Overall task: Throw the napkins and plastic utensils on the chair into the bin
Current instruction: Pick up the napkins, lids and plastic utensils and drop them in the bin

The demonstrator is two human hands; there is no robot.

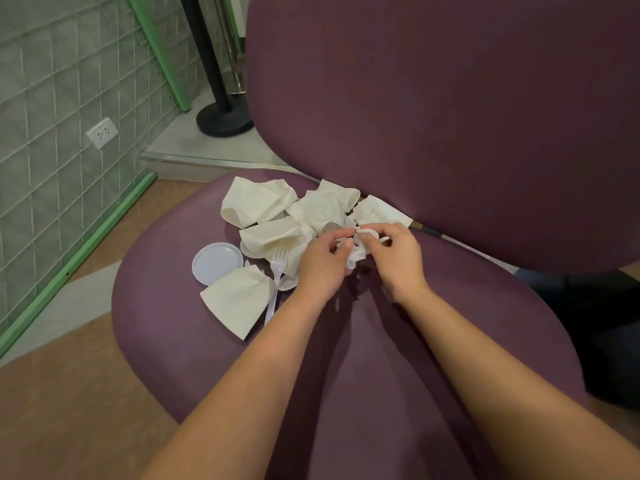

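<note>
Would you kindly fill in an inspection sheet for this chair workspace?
Surface: purple chair seat, partly littered.
Job's things: cream napkins heaped near the backrest; white plastic fork lying among them; bin not in view.
Clutter: round white plastic lid beside the napkins.
Grips: left hand and right hand both pinch a crumpled white napkin.
Cables: nothing seen.
Surroundings: wall socket, black stand base, green-framed mesh panel.
</note>
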